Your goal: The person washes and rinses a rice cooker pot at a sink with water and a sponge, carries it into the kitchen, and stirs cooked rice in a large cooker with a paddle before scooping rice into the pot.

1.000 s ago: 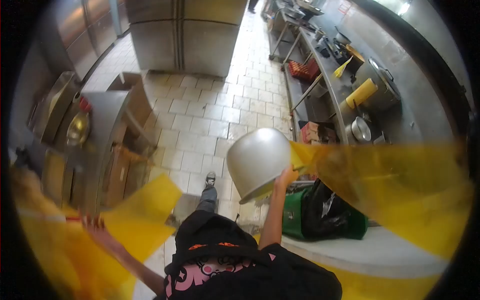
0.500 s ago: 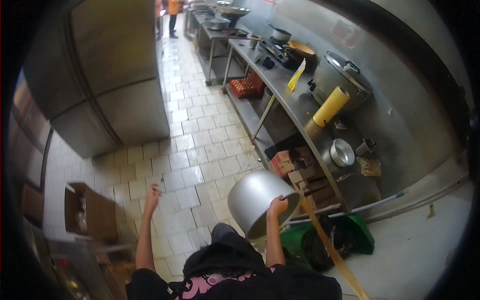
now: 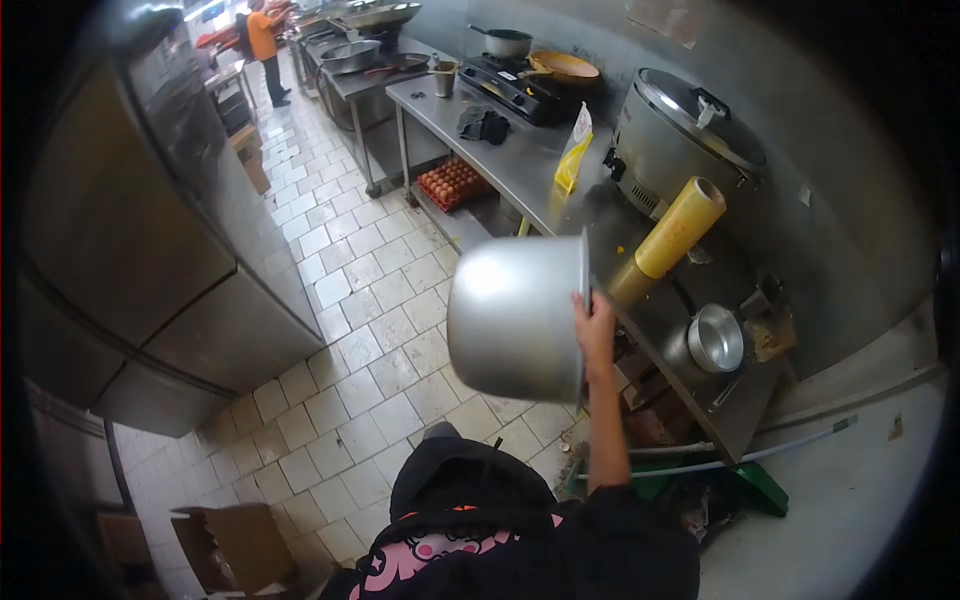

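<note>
A large silver metal pot (image 3: 515, 320) hangs tipped on its side over the tiled floor, its rounded base pointing left. Its rim faces right, and my right hand (image 3: 596, 325) is closed on that rim. The pot's inside is turned away from view. Just right of the pot is the steel counter's front edge. On that counter a big rice cooker (image 3: 680, 140) stands with its lid on, and a yellow-looking roll of plastic wrap (image 3: 682, 228) is in front of it. My left hand is out of the picture.
A steel counter (image 3: 530, 180) runs along the right wall, carrying a gas stove (image 3: 510, 85) and a small pot (image 3: 715, 338). Egg trays (image 3: 452, 184) sit on its lower shelf. Steel cabinets (image 3: 130, 240) line the left. A cardboard box (image 3: 245, 545) is lower left. A person (image 3: 263, 50) stands far off.
My right hand has lifted the pot up and forward, turning it further onto its side. My left hand has left the view. The camera view has shifted along the aisle.
</note>
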A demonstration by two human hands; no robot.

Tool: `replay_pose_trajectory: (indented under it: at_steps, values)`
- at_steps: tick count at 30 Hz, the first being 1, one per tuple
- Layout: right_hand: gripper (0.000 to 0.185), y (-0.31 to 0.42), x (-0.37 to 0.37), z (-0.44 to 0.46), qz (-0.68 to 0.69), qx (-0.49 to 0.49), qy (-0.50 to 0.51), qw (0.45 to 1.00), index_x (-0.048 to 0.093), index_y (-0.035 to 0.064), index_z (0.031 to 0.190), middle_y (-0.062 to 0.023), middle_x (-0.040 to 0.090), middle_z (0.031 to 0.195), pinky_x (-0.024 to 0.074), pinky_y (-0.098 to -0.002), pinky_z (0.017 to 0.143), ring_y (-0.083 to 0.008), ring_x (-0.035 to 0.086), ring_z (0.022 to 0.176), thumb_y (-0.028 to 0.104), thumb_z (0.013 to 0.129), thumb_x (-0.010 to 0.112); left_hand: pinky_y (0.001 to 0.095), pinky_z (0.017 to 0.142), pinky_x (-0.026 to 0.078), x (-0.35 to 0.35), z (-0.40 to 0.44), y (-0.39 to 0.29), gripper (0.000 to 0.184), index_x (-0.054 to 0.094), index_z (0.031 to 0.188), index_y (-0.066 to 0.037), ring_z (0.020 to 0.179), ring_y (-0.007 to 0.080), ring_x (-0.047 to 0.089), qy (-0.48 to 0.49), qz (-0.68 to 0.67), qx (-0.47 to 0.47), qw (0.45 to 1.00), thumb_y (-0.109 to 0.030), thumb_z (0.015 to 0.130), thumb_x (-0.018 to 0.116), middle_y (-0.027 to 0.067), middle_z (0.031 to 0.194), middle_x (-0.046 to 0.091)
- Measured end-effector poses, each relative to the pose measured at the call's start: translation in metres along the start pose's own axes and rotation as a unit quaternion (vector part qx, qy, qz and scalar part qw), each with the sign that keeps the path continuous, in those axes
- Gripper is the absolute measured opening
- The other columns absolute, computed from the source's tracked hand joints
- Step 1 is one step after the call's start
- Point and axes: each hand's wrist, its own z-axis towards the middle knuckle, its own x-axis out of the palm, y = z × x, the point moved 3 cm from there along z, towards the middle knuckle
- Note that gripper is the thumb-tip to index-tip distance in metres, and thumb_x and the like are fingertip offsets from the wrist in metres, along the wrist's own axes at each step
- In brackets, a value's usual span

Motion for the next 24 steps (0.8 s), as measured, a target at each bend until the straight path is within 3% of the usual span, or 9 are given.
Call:
replay_pose_trajectory:
  at_steps: [7,9,12,14,15,16,18,21,24]
  values:
    - [0.029,0.089,-0.005,0.184,-0.097,-0.143,0.04,0.984,0.053,-0.0034,0.078,-0.0247,0.052,0.07,0.0386,-0.0423,0.057,-0.0414,0.051,0.066,0.025,0.08,0.054,0.0329,0.052,0.048,0.005,0.073,-0.146,0.032,0.052,0.095,0.0,0.063,0.021,0.058,0.014,0.094,-0.02,0.995,-0.029,0.086,0.041,0.0109,0.072,0.059]
    - [0.026,0.093,-0.002,0.229,-0.15,-0.21,-0.017,0.966,0.053,-0.001,0.079,-0.023,0.054,0.071,0.039,-0.0438,0.06,-0.0423,0.051,0.07,0.025,0.081,0.053,0.0327,0.051,0.047,0.004,0.105,-0.21,0.032,0.053,0.094,0.0,0.061,0.0206,0.058,0.008,0.124,0.014,0.992,-0.029,0.085,0.042,0.0107,0.071,0.059]
    - [0.022,0.103,0.008,0.272,-0.231,-0.148,0.01,0.962,0.052,0.0013,0.078,-0.0212,0.056,0.07,0.04,-0.0455,0.062,-0.0425,0.051,0.072,0.023,0.082,0.051,0.0323,0.049,0.046,0.021,0.159,-0.338,0.033,0.054,0.093,0.0,0.059,0.0201,0.057,-0.026,0.195,0.147,0.969,-0.029,0.084,0.043,0.0104,0.069,0.059]
    - [0.021,0.098,0.019,0.287,-0.249,-0.124,0.004,0.96,0.051,0.0015,0.077,-0.0208,0.056,0.069,0.0399,-0.0464,0.061,-0.0424,0.051,0.072,0.022,0.082,0.051,0.0311,0.053,0.046,0.05,0.186,-0.446,0.033,0.055,0.091,0.002,0.06,0.0216,0.058,-0.138,0.269,0.342,0.89,-0.028,0.083,0.043,0.0119,0.07,0.06]
    - [0.019,0.096,0.027,0.287,-0.287,-0.136,-0.003,0.948,0.051,0.0027,0.077,-0.0187,0.056,0.068,0.0401,-0.046,0.059,-0.0405,0.052,0.07,0.021,0.082,0.05,0.0316,0.059,0.046,0.082,0.152,-0.515,0.031,0.054,0.092,0.003,0.068,0.0236,0.06,-0.06,0.211,0.334,0.917,-0.024,0.083,0.043,0.0146,0.077,0.061]
    - [0.017,0.097,0.036,0.288,-0.324,-0.149,-0.012,0.934,0.05,0.0039,0.077,-0.0166,0.056,0.068,0.0403,-0.0456,0.057,-0.0387,0.053,0.068,0.02,0.082,0.05,0.0296,0.059,0.045,0.106,0.15,-0.567,0.027,0.054,0.094,0.001,0.07,0.0204,0.059,-0.102,0.262,0.486,0.828,-0.022,0.083,0.044,0.0143,0.079,0.061]
    - [0.012,0.098,0.053,0.285,-0.382,-0.165,-0.028,0.909,0.049,0.007,0.078,-0.0119,0.056,0.068,0.0418,-0.0427,0.054,-0.0331,0.056,0.065,0.018,0.083,0.048,0.0245,0.062,0.045,0.178,0.078,-0.666,0.021,0.053,0.1,-0.003,0.077,0.0134,0.058,0.056,0.158,0.434,0.885,-0.015,0.086,0.043,0.0097,0.091,0.061]
    - [0.005,0.098,0.086,0.269,-0.452,-0.167,-0.03,0.876,0.048,0.0109,0.083,-0.0046,0.052,0.071,0.0435,-0.0338,0.05,-0.0213,0.056,0.057,0.013,0.079,0.048,0.0244,0.068,0.046,0.272,-0.012,-0.758,0.022,0.051,0.104,-0.004,0.084,0.0129,0.056,0.211,0.141,0.488,0.835,-0.015,0.088,0.042,0.0055,0.092,0.058]
    - [0.018,0.101,0.123,0.242,-0.5,-0.206,-0.023,0.841,0.051,0.0089,0.091,-0.0019,0.048,0.072,0.0415,-0.0267,0.051,-0.0144,0.051,0.057,0.012,0.073,0.05,0.0368,0.082,0.045,0.343,-0.11,-0.792,0.036,0.042,0.116,-0.002,0.101,0.0242,0.052,0.412,0.092,0.39,0.819,-0.027,0.09,0.038,0.0137,0.111,0.048]
